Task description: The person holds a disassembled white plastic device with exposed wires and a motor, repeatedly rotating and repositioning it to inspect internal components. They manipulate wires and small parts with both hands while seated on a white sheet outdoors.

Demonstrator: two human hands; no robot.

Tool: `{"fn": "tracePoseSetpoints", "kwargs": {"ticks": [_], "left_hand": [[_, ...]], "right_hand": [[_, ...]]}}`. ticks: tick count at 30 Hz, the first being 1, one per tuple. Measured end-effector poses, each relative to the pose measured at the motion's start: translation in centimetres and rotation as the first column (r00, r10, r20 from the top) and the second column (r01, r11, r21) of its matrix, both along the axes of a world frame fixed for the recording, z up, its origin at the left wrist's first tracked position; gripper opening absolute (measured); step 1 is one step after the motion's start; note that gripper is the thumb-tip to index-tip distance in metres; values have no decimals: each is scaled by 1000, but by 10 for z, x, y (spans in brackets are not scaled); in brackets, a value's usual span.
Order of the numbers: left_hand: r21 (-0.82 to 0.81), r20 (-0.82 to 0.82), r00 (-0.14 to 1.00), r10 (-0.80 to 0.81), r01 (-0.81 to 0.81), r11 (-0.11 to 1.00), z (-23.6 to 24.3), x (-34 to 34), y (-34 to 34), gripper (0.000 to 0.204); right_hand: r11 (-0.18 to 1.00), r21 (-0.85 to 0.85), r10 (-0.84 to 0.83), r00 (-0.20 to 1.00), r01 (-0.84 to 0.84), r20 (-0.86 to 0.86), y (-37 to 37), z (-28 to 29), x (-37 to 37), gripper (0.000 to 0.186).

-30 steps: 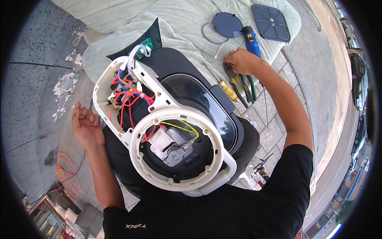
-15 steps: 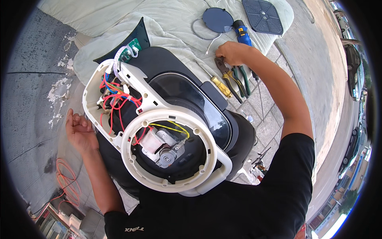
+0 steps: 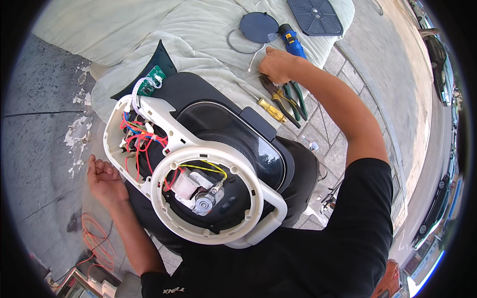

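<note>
An opened appliance rests across my lap, its white plastic housing (image 3: pixel 158 211) with a round rim and a handle beside a black body with a glossy window (image 3: pixel 213 116). Red, blue and yellow wires (image 3: pixel 144 141) fill one compartment; a small motor (image 3: pixel 202 202) sits inside the ring. My left hand (image 3: pixel 107 184) is palm up at the appliance's left side, fingers loosely curled and apart, holding nothing. On the cloth at far right, my right hand (image 3: pixel 278 65) is closed, fingertips hidden, beside yellow-handled pliers (image 3: pixel 277 97) and green-handled pliers (image 3: pixel 297 99).
A yellow-handled screwdriver (image 3: pixel 271 110) lies left of the pliers. Beyond my right hand are a blue cordless driver (image 3: pixel 292 40), a dark round plate (image 3: pixel 259 27) with a cable, and a dark perforated panel (image 3: pixel 315 17). A green circuit board (image 3: pixel 153 79) hangs by a ribbon cable. Orange cable (image 3: pixel 97 243) is coiled lower left.
The whole view has shifted slightly, with the cloth and tools now farther left and higher. Both hands keep nearly the same poses. The long dark screwdriver near my right forearm is no longer plainly visible.
</note>
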State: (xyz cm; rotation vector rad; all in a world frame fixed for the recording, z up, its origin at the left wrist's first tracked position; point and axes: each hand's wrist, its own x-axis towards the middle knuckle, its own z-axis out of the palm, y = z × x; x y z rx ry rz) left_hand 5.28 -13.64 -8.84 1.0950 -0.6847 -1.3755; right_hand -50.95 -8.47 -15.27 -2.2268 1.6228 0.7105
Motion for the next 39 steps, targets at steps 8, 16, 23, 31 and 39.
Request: {"fn": "tracePoseSetpoints", "kwargs": {"ticks": [8,16,23,31,39], "left_hand": [[-146,-52,994,96,-102,984,-3,7,10,27],[-394,-514,741,-433,245,886,132,-46,71,35],[-421,-792,194,-579,514,747,164,-98,66,49],[-333,-655,559,-509,391,858,180,-80,24,32],[-339,-646,546,-533,421,841,166,-69,-6,29]], "right_hand": [[808,-327,-247,787,489,565,13,37,-13,16],[648,-446,158,463,618,872,64,249,154,8],[814,-547,435,419,196,797,31,293,296,12],[700,-705,602,440,110,666,-22,309,323,15],[740,-652,578,339,165,742,-63,290,309,17]]}}
